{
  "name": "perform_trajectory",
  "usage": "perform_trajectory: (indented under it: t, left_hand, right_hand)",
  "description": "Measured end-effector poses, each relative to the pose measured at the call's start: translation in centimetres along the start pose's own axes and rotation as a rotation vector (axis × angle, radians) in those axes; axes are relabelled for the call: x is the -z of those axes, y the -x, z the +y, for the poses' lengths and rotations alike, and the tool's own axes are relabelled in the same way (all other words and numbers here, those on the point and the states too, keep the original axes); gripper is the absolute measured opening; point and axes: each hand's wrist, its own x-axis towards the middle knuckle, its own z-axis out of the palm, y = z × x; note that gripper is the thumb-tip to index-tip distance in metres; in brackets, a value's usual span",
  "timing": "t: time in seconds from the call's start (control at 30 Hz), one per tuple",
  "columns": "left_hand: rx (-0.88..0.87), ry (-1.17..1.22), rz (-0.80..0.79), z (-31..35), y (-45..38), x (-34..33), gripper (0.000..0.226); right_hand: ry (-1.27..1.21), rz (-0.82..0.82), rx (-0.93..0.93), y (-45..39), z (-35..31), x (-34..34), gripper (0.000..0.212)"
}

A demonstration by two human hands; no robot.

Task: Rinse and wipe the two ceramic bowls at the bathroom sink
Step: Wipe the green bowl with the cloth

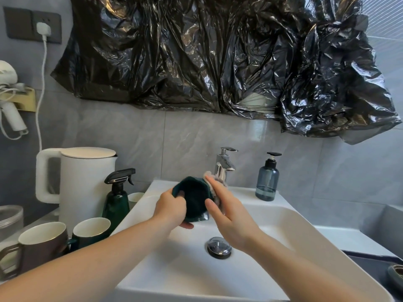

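A dark green ceramic bowl (195, 198) is held tilted above the white sink basin (290, 234), its opening facing me. My left hand (172, 211) grips its left rim, thumb inside. My right hand (229, 212) presses a grey cloth (214, 182) against the bowl's right outer side, just in front of the chrome tap (224, 164). No water runs from the tap. Another dish (395, 276) shows partly at the lower right edge; I cannot tell if it is the second bowl.
Left of the basin stand a white kettle (85, 182), a green spray bottle (116, 197), a brown mug (41, 245) and a green mug (91, 231). A blue soap dispenser (267, 179) sits right of the tap. The drain plug (218, 247) lies mid-basin. Black plastic sheeting (218, 55) covers the wall above.
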Motion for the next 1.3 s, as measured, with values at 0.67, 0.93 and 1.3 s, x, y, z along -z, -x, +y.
perform_trajectory:
  t: [0.67,0.93,1.3]
  left_hand:
    - [-0.206,-0.035,-0.301,-1.8,-1.0,-0.1,0.048]
    - [-0.063,0.008,-0.129,-0.6,-0.2,0.0,0.023]
    - [0.328,0.398,-0.218,0.0,-0.4,1.5,0.034]
  right_hand:
    - [-0.015,0.089,-0.095,-0.2,0.2,0.2,0.066]
    - [-0.016,0.112,0.025,-0.6,-0.3,0.2,0.051]
    - [0.074,-0.097,0.096,0.3,-1.1,-0.2,0.068]
